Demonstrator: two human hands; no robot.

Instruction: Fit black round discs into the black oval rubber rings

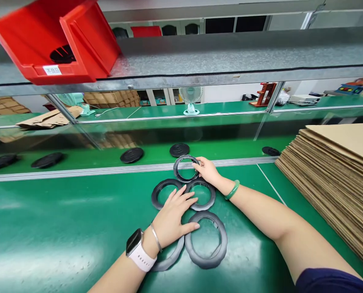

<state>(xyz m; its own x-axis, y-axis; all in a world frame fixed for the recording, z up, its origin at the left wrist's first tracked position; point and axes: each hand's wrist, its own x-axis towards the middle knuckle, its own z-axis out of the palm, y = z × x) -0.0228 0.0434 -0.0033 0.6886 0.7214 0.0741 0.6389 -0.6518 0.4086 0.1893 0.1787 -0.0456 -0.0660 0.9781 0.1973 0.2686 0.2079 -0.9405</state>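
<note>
Several black plastic rings lie grouped on the green work table in front of me. My right hand point(210, 171), with a green bangle at the wrist, grips the right rim of the farthest ring point(178, 174), which is tilted up a little. My left hand point(174, 213) is spread open over the middle of the group, its fingertips between the middle-left ring point(154, 197) and the middle-right ring point(211, 199). Its thumb touches the near-right ring point(221, 240). The near-left ring point(172, 260) is partly hidden under that hand and wrist.
Black round discs point(132, 155) sit on the green strip point(154, 151) behind the metal rail. Stacked cardboard sheets point(331, 171) stand at the right. Overhead, a metal shelf point(215, 57) carries a red bin point(90, 40) with a black piece inside. A small fan point(191, 97) stands farther back.
</note>
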